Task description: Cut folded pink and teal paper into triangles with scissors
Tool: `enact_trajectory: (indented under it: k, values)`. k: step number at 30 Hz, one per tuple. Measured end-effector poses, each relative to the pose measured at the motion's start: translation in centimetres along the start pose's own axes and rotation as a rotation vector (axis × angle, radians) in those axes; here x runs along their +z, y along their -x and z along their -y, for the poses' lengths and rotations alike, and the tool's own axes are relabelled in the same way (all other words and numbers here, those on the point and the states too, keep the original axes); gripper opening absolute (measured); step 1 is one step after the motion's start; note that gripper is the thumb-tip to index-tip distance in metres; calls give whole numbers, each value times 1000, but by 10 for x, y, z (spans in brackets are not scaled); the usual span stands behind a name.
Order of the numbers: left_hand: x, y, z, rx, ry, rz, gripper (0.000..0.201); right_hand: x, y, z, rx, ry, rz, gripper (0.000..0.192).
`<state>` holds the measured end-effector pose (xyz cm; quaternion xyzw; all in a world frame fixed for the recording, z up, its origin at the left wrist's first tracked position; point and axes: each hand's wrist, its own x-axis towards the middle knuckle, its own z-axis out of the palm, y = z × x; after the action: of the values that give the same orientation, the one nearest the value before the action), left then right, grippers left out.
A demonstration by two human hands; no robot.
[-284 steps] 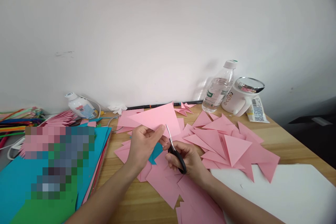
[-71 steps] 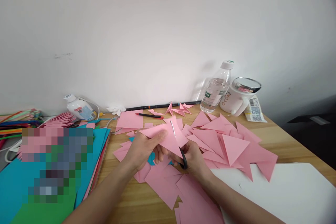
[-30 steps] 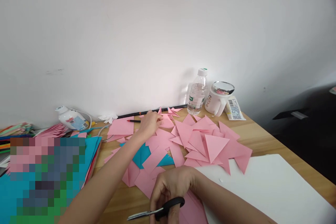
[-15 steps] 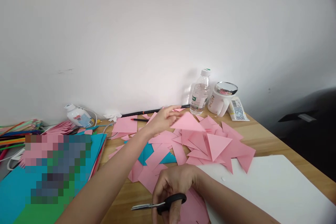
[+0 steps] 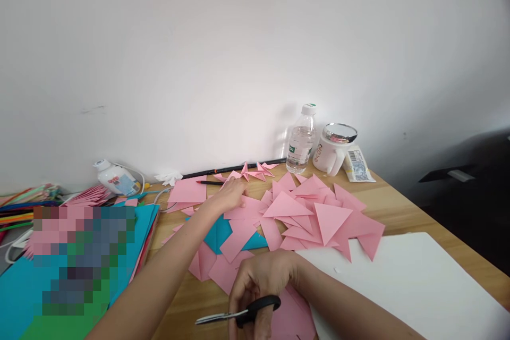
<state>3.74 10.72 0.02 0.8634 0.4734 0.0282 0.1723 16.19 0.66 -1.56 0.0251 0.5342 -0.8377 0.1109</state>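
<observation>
My left hand reaches to the back of the desk and rests over pink paper pieces. Its thumb and forefinger show apart, and I see nothing held in it; the other fingers are partly hidden. Close in front, my right hand is closed around the black handles of a pair of scissors, whose blades point left. A pile of cut pink paper triangles spreads to the right of my left hand, with a single pink triangle on its near left side. Beneath loose pink pieces lies a blue sheet.
Along the wall stand a water bottle, a white mug and a small packet. A black rod and a red-tipped pencil lie behind. A white board is at right, a blue folder at left.
My left hand has let go of a pink triangle onto the pile and moved left and slightly down to other pink paper. The right hand still holds the scissors.
</observation>
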Motion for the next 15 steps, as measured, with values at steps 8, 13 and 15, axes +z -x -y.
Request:
enact_trajectory:
  k: [8, 13, 15]
  values:
    - [-33, 17, 6, -149, 5, -254, 14, 10, 9, 14, 8, 32, -57, 41]
    - [-83, 56, 0, -232, 46, -497, 7, 8, 10, 3, -60, -24, -178, 39]
    - [-95, 72, -4, -279, 77, -665, 9, 4, 7, -5, -149, -43, -224, 41]
